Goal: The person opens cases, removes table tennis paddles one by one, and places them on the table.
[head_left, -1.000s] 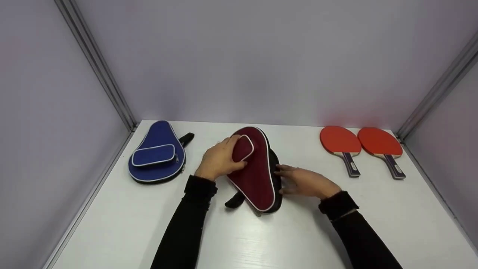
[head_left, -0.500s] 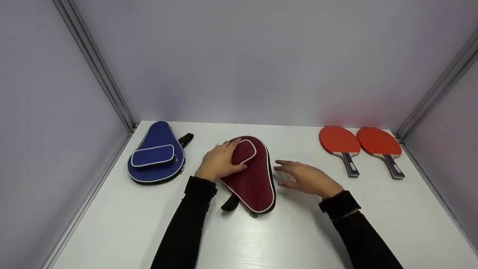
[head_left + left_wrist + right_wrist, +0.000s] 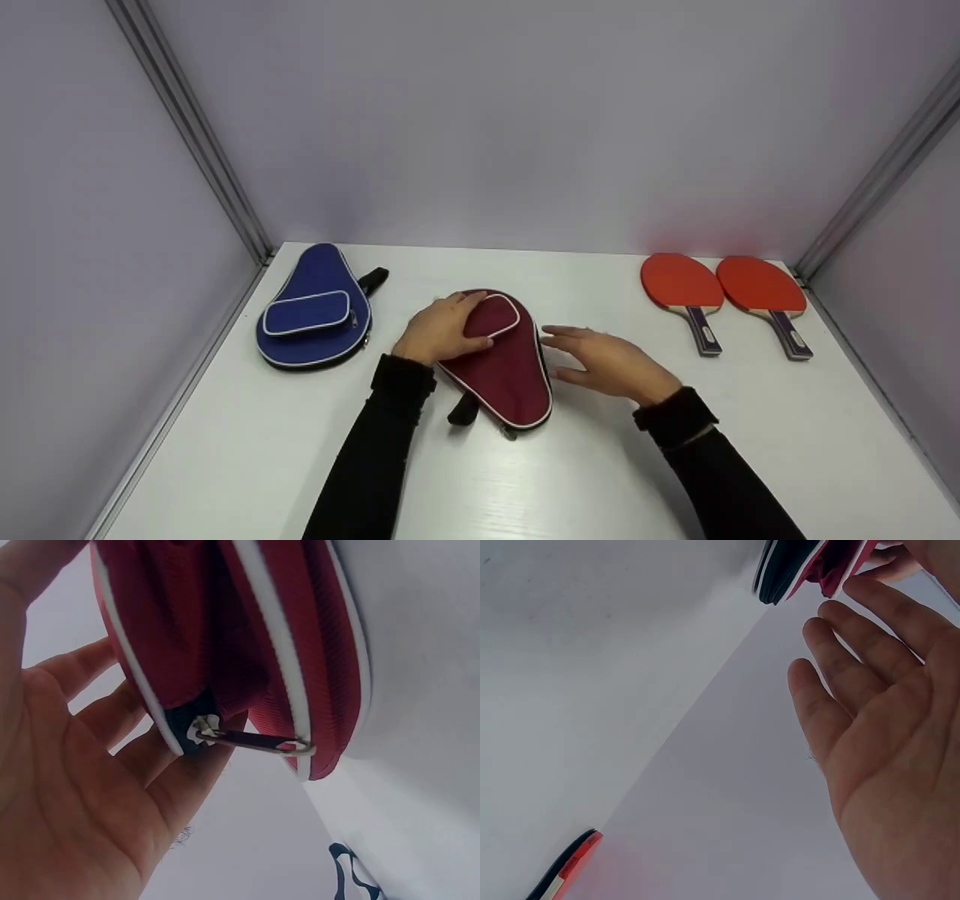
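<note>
Red case on white table, centre, between hands. Left hand grips its pocket, thumb and fingers on opposite sides. Right hand holding nothing, fingers extended, just beside case's right edge; contact unclear. Blue case far left, bats far right.

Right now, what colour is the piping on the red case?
White; the piping shows best in the left wrist view.

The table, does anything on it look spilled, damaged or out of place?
Nothing looks spilled or damaged. The maroon case is only slightly odd, being turned roughly the opposite way to the blue case.
</note>
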The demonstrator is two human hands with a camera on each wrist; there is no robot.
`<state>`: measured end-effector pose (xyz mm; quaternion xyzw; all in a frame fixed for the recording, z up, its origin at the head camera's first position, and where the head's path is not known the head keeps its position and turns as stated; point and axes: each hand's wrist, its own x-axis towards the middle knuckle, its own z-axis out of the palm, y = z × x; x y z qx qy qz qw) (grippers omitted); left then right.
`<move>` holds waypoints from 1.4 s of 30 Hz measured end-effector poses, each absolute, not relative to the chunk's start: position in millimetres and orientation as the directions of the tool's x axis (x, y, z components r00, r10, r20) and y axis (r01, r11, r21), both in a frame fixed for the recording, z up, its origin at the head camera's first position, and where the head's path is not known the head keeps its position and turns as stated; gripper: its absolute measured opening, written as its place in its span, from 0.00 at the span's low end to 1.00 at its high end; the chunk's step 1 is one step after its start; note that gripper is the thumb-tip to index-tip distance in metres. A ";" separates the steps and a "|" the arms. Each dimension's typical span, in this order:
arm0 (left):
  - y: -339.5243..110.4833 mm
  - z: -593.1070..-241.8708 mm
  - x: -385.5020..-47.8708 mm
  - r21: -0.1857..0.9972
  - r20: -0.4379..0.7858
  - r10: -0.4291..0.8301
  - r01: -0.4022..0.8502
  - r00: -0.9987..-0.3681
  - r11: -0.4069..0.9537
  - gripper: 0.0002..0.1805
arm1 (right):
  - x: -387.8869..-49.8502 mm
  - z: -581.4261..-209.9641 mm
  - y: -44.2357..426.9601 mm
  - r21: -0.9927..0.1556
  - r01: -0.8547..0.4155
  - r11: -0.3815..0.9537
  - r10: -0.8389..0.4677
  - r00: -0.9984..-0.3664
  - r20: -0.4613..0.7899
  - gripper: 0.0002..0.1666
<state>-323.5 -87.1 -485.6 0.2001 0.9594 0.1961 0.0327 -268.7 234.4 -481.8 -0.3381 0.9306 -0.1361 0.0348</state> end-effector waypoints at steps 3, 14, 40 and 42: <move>-87.1 -486.0 -323.3 0.380 0.015 0.403 0.378 -0.915 0.844 0.48 | -262.4 -480.3 226.4 -0.267 -0.644 0.717 -0.664 -0.747 0.023 0.35; -86.6 -483.2 -320.8 0.368 0.010 0.407 0.382 -0.913 0.847 0.47 | -245.6 -488.6 199.9 -0.285 -0.723 0.630 -0.772 -0.623 -0.125 0.46; -77.2 -485.5 -318.4 0.357 -0.001 0.477 0.445 -0.879 0.821 0.44 | -258.7 -496.3 210.9 -0.301 -0.568 0.766 -0.617 -0.780 -0.101 0.40; -76.7 -485.8 -318.2 0.359 -0.004 0.486 0.452 -0.874 0.816 0.44 | -261.2 -496.1 213.6 -0.303 -0.547 0.780 -0.600 -0.793 -0.111 0.40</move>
